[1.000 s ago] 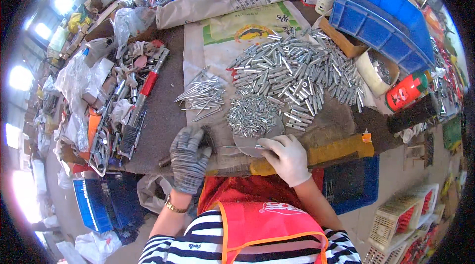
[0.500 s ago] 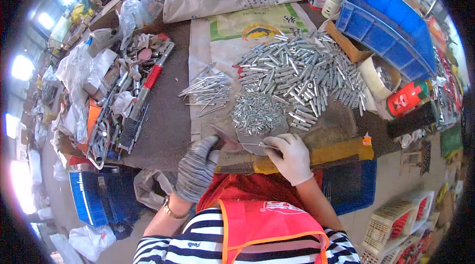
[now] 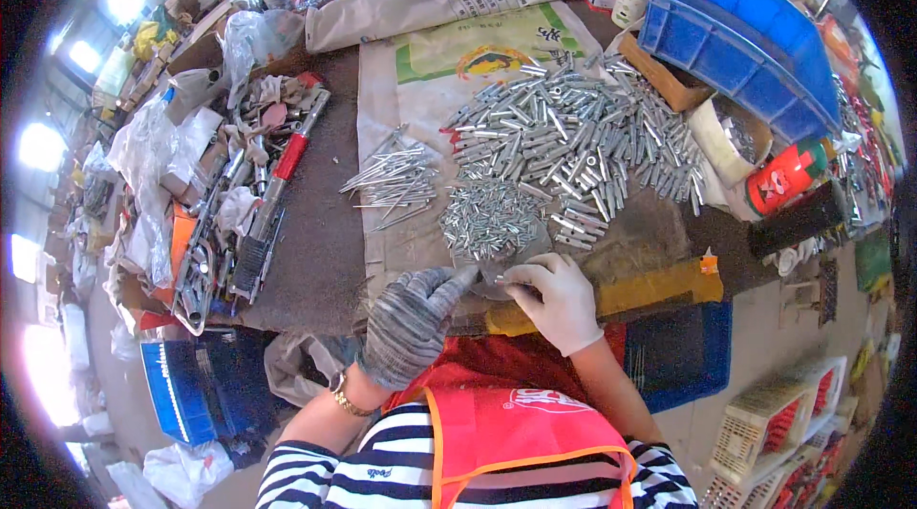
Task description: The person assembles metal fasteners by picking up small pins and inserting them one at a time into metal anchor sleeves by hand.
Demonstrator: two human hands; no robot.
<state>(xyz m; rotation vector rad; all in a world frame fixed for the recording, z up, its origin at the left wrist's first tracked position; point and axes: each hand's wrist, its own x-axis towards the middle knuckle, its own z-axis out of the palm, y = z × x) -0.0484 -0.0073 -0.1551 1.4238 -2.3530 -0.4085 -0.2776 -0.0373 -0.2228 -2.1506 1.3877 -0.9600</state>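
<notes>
My left hand (image 3: 411, 326), in a grey striped knit glove, has its thumb and fingers drawn together at the near edge of a heap of small metal pins (image 3: 489, 220). What those fingertips hold, if anything, is too small to make out. Close beside it, my right hand (image 3: 554, 307) in a white glove pinches a thin metal rod, mostly hidden now by the fingers. Beyond lies a large pile of short metal tubes (image 3: 573, 132). Long thin metal rods (image 3: 394, 177) form a loose bundle on the left part of the printed sack (image 3: 387, 98).
A box of tools and plastic bags (image 3: 162, 175) crowds the left side. Blue bins (image 3: 755, 51) stand far right and at the back. A red and green can (image 3: 786, 182) lies right, by a cardboard ring (image 3: 721, 146). Yellow tape (image 3: 611, 297) runs along the table's front edge.
My left hand has moved right and its fingertips have come close to my right hand's. The rod that showed between the hands is now mostly covered. At the back, a person's arm has appeared.
</notes>
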